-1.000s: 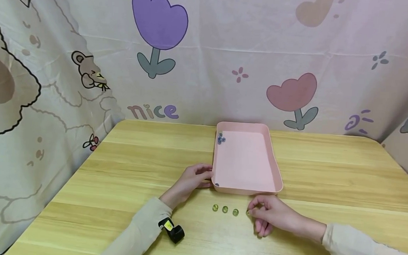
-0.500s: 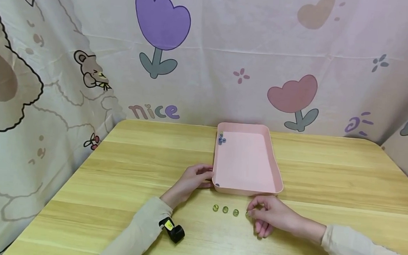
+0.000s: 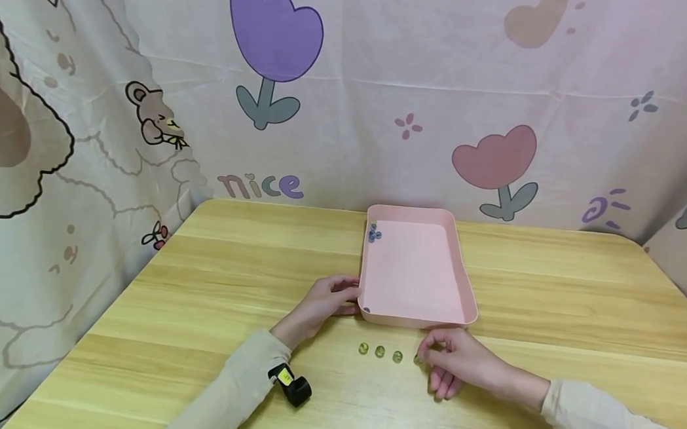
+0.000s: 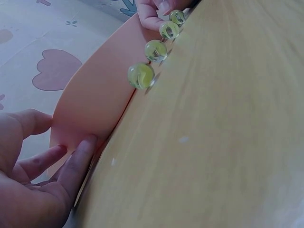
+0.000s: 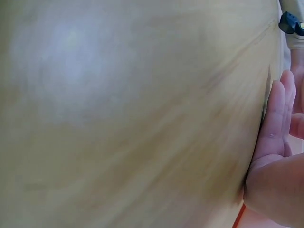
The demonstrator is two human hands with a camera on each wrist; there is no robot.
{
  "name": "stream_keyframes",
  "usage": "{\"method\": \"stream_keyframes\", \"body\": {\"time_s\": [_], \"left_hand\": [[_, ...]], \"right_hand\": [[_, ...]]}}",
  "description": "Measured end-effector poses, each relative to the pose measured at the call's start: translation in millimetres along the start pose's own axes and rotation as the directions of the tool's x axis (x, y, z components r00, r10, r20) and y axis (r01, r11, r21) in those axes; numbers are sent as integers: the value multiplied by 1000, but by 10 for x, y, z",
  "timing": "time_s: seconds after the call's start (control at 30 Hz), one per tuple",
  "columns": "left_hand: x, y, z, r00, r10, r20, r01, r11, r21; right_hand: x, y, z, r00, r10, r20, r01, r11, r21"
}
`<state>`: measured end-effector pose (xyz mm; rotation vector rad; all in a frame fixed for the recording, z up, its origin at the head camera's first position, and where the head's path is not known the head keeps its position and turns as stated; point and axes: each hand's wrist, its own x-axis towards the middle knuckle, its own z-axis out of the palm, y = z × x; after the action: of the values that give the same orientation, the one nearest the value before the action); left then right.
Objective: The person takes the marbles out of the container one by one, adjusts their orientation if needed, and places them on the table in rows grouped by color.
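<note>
Four green marbles (image 3: 380,352) lie in a row on the tabletop (image 3: 209,285), low in the middle of the frame, just in front of the pink tray (image 3: 462,294). At the right end of the row, the right hand (image 3: 458,369) pinches the last marble (image 3: 417,359) between thumb and finger. To the left, the left hand (image 3: 320,305) rests with straight fingers touching the near left corner of the tray. Farther up, small blue marbles (image 3: 373,233) sit in the far left corner of the tray. Behind hangs a curtain (image 3: 152,65) with tulips.
</note>
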<state>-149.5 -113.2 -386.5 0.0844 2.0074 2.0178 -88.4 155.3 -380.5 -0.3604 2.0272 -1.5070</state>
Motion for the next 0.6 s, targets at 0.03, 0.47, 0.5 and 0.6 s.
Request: {"method": "stream_keyframes", "body": {"time_s": [0.03,0.47,0.5,0.6], "left_hand": [[2,2,0,1000,0,1,0,1000,1],[21,-9,-5,1000,2,4,-2,1000,10],[21,-10,-6,1000,-1,2,1,1000,8],[20,-11,-7,1000,-1,1,1,1000,7]], "right_hand": [[0,-1,0,1000,2,-2,-2,1000,2],[-12,5,-17,999,-30,20,30,1000,-7],[-11,6,-17,999,-29,21,30,1000,-7],[-9,5,-18,999,-31,22,31,999,-10]]}}
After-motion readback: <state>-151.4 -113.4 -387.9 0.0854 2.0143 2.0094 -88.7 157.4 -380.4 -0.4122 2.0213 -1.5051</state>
